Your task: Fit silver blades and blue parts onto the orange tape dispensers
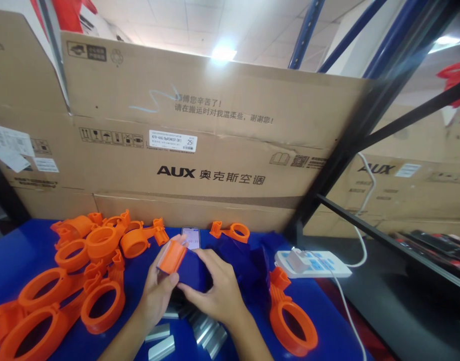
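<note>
The left hand (158, 291) gripped a small orange plastic piece (172, 256) above the blue table (320, 306), while the right hand (215, 291) pinched a dark blue part (194, 273) against it. Silver metal clips (203, 333) lay beneath the wrists. Orange rings (75, 281) were heaped at left, one orange ring (292, 326) at right, beside a white power strip (312, 263). A phone (191, 238) leaned on cardboard boxes (215, 150).

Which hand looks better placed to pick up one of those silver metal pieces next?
Probably the right hand: the left hand already grips an orange part, while the right only touches the dark blue piece and lies just above the metal pieces.
</note>
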